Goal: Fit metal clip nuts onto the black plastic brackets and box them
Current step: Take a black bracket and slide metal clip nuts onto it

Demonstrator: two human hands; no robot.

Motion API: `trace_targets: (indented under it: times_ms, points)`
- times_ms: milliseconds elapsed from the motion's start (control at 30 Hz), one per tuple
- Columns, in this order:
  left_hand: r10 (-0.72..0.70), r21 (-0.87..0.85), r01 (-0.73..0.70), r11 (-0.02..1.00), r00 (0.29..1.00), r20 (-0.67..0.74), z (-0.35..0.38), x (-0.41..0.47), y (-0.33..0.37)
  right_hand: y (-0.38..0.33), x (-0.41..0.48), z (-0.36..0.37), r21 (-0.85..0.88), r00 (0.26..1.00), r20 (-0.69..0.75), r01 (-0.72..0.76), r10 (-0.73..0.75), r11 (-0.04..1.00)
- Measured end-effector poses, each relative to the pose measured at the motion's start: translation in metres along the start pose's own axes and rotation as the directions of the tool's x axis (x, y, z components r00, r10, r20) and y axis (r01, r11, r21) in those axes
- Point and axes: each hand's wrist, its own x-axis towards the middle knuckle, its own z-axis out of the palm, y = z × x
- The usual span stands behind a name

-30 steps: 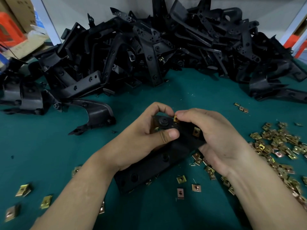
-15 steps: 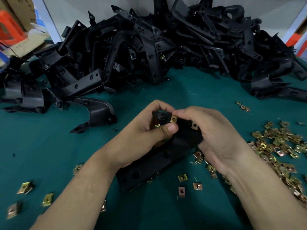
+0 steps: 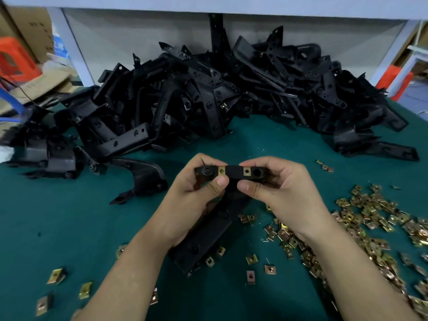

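Counter [image 3: 69, 216]: green mat, head view; bracket pile [image 3: 220, 93] along far edge, loose clip nuts [image 3: 370, 218] scattered near right.
Held bracket [image 3: 234, 172]: up off the counter, mid-scene, betw. both grips; long leg hangs toward near side.
Left grip [image 3: 192, 200]: thumb + fingers pinching bracket's left end.
Right grip [image 3: 284, 193]: pinching right end; no loose nut seen in it.
Fitted nuts [image 3: 221, 170]: two on top bar, look flush.
Do it well: prob. check stage. Confirm each nut hole lines up w/ bracket hole, thumb-press till fully seated.
Risk: half-seated nut may slip off when boxed.
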Motion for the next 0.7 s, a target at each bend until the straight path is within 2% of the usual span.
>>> trace_targets:
  times_ms: [100, 233, 367, 433, 500, 567, 700]
  points:
    - [0.014, 0.025, -0.014, 1.0, 1.0, -0.018, -0.001, 0.0, 0.007, -0.008, 0.004, -0.002, -0.054, 0.999, 0.028, 0.042, -0.041, 0.998]
    - [0.037, 0.044, -0.033, 0.998, 0.995, -0.088, 0.003, -0.003, 0.019, -0.028, 0.011, -0.009, -0.233, 0.989, 0.11, 0.123, -0.1, 0.965]
    - [0.036, 0.126, -0.025, 0.992, 0.996, -0.085, 0.016, -0.007, 0.036, -0.046, 0.009, -0.019, -0.275, 0.985, 0.129, 0.144, -0.112, 0.951]
    - [-0.022, 0.132, 0.019, 0.991, 0.999, 0.023, 0.022, -0.01, 0.047, -0.054, 0.004, -0.03, -0.255, 0.987, 0.108, 0.147, -0.123, 0.956]
    - [-0.121, 0.001, 0.123, 0.992, 0.975, 0.188, 0.026, -0.014, 0.055, -0.06, -0.005, -0.045, -0.204, 0.991, 0.044, 0.132, -0.125, 0.97]
    - [-0.157, -0.101, 0.203, 0.974, 0.926, 0.344, 0.033, -0.019, 0.06, -0.063, -0.019, -0.065, -0.194, 0.988, -0.038, 0.137, -0.147, 0.971]
    - [-0.169, -0.104, 0.238, 0.966, 0.879, 0.446, 0.062, -0.023, 0.056, -0.066, -0.062, -0.11, -0.2, 0.963, -0.202, 0.139, -0.18, 0.97]
